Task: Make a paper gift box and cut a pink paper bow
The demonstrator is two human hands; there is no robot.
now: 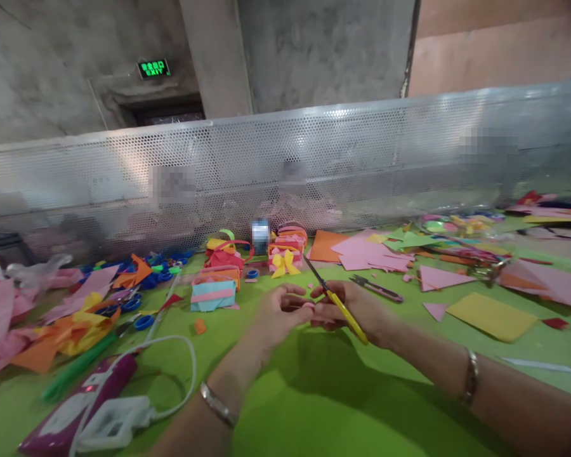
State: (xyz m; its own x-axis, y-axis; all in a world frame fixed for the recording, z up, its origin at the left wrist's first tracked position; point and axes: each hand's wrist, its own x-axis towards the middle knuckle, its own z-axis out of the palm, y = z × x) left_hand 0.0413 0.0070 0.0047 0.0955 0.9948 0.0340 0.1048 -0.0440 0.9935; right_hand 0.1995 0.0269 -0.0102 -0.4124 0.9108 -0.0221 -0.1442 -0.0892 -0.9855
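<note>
My left hand [275, 317] and my right hand [354, 311] meet fingertip to fingertip above the green tabletop. Between the left thumb and fingers is a small pink piece [308, 306], probably paper and mostly hidden. Yellow-handled scissors [346, 315], seen edge-on, lie across my closed right hand, their dark blades pointing up and to the left. Just beyond the hands sit a yellow paper bow [285, 263] and a folded light-blue paper piece with a pink band [213, 296]. Snips [375, 287] rest right beside my right hand.
A purple power strip [83, 400] with a white charger [117, 422] and looping cable takes up the near left. Crumpled paper [71, 324] and blue-handled scissors [144, 322] lie behind it. Yellow paper [492, 316] lies right. A perforated metal screen [285, 171] closes the far edge.
</note>
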